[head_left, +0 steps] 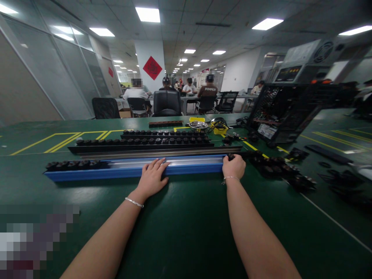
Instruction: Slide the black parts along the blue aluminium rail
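Fingers spread, your left hand (152,176) pins the blue rail (87,174); your fisted right hand (234,166) may jam its black knob (231,157) crooked.

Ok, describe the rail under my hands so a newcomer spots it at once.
On the green table, long rails lie side by side. The nearest, under the left hand with the right hand at its end, is the blue rail. Those behind it are black.

Left hand (152,179): we lay it palm down, fingers stretched forward and slightly spread.
Right hand (234,166): we curl it into a loose fist, knuckles up.
Left forearm (107,236): bare, angled inward from our lower left.
Right forearm (250,224): bare, reaching almost straight ahead.
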Motion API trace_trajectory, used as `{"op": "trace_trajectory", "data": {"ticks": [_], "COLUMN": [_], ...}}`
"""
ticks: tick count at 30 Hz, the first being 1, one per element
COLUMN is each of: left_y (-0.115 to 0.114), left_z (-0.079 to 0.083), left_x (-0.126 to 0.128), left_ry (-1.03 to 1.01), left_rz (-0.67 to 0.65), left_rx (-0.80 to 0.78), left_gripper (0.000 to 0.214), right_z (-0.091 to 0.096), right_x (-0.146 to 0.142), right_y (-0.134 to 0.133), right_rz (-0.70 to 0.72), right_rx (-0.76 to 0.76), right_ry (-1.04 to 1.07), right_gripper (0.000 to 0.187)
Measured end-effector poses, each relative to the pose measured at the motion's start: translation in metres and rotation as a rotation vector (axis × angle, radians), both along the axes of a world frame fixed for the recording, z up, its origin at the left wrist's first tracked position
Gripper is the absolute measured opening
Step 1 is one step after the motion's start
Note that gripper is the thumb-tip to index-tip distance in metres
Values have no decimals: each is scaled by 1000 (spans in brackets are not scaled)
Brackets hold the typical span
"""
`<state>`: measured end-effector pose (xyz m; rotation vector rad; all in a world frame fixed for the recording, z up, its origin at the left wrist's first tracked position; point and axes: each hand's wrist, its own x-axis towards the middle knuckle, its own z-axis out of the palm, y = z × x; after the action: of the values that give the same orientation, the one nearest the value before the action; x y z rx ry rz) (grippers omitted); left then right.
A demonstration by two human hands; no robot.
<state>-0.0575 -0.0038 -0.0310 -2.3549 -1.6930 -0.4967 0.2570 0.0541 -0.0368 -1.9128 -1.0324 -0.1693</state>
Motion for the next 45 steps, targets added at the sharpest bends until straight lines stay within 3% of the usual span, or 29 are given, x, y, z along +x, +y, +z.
{"op": "trace_trajectory", "data": {"ticks": [18, 30, 45], "left_y": [0, 0, -1], "left_z": [0, -1, 2], "left_x": [-1, -2, -1], "left_ry": [0, 14, 8], "left_rz": [4, -5, 5], "left_rx": [-4, 16, -5], "left_gripper": [57, 58, 58], "right_z": [0, 10, 7], "right_x": [12, 23, 39], "right_y": [3, 2, 5], "right_rz": [-33, -66, -68], "right_rx": [10, -74, -85], "right_ry": [45, 140, 103], "right_gripper": [31, 33, 32]}}
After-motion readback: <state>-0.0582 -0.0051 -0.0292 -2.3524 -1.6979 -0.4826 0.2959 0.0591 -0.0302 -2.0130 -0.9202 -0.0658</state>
